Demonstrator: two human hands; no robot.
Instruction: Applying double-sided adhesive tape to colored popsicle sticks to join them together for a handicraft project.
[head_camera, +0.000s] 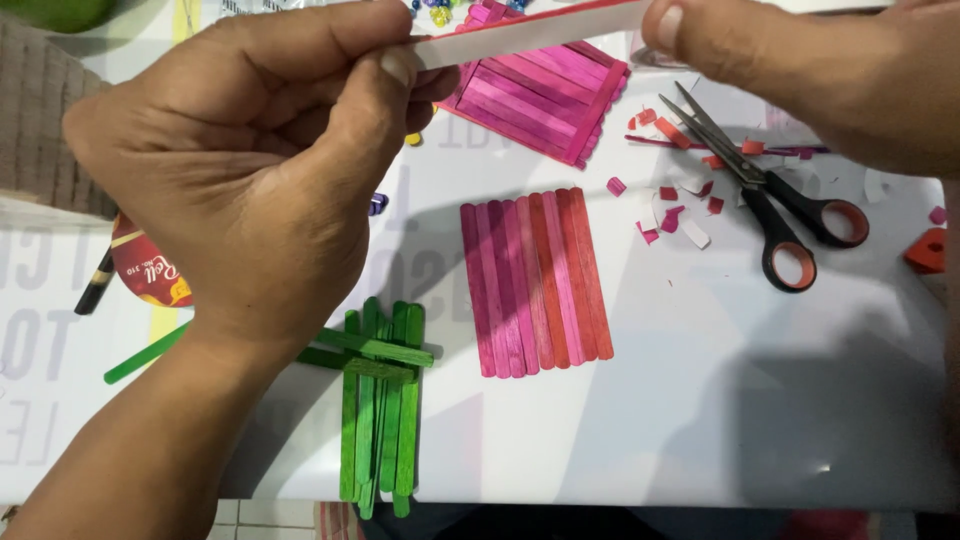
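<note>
White paper, a narrow strip (530, 38) edged in red, runs between our two hands at the far side of the scene; our left hand (250, 180) pinches its left end between thumb and curled forefinger, and our right hand (820, 70) closes thumb and fingertips on its right end, so the strip hangs above the table and touches nothing else; just beneath it lies a pink stick panel (540, 100), a tilted square of craft sticks with framing sticks on top; nearer to us, in the middle, a flat row of pink and red sticks (535, 285) lies side by side; to its left, at the near edge of the white table (700, 400), sits a bundle of green sticks (380, 410) with crosspieces; right of the row lie scissors (780, 200) with black handles, blades open, among small red and pink scraps (670, 215).
</note>
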